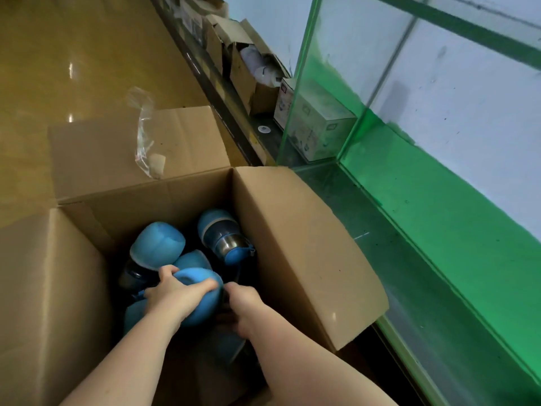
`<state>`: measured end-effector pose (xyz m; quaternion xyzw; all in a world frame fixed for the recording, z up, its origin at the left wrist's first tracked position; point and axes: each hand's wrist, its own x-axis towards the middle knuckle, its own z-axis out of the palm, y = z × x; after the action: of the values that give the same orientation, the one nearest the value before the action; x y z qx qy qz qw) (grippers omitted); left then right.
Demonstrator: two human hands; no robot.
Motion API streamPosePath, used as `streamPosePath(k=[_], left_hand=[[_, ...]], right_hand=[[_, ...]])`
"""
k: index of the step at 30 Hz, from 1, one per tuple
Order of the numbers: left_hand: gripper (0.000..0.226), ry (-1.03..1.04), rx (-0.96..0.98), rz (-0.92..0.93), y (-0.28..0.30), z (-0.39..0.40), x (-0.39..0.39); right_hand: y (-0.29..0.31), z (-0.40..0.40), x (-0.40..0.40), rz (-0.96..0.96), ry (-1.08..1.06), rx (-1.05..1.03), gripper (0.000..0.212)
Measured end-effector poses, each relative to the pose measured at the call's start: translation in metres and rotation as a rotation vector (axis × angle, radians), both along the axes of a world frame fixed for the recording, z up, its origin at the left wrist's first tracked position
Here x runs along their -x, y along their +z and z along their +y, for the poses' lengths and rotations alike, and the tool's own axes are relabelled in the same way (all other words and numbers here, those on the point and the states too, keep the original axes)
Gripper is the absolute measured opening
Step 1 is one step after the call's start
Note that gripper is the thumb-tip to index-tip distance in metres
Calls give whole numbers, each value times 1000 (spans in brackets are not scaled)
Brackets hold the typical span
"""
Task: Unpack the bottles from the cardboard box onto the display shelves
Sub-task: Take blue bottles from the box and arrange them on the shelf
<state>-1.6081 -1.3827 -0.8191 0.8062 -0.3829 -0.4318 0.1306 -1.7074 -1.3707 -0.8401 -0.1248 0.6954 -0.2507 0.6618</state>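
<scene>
Left hand [175, 297]: inside the box, fingers and thumb curled over the rounded blue end of a bottle [202, 300], gripping it.
Right hand [244, 309]: also down in the box, just beside the same bottle on its right; fingers curl downward into shadow, and whether they grip anything cannot be told.
Held bottle: near the middle of the box, blue end up, lower part hidden by the hands.
Box [292, 230]: open cardboard, flaps spread out to the left, right and far side; it stands on a glossy brown floor [73, 54].
Other bottles: several lie loose in the box; one with a steel band [225, 238] leans against the right wall, another blue end [158, 244] sits at the far left.
Plastic wrap [146, 136]: clear, crumpled, lying on the far flap.
Glass shelf [409, 259]: green-edged panes just right of the box, against a white wall.
Small boxes [316, 127]: behind the glass, further back, with opened cartons [243, 63] beyond them.
</scene>
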Motion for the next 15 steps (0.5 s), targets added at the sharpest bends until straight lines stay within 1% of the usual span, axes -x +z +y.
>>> streamPosePath(k=[3,5,8,11,15], left_hand=[[80,3,46,11,13,6,-12],[80,-11,78,23,25,10,-22],[70,-20,135,60,46,20,-36],[65,-2,195,97,69,36,-50],[66,53,325,86,97,61,-62]], right_hand=[[25,6,-2,-67,37,-39,19],[34,6,-5,-102,58,-63,25],[58,7,-12,-149,99,-69,32],[78,5,-19,-195,100,-78,50],[102,11,-40,-279,131,-61,52]])
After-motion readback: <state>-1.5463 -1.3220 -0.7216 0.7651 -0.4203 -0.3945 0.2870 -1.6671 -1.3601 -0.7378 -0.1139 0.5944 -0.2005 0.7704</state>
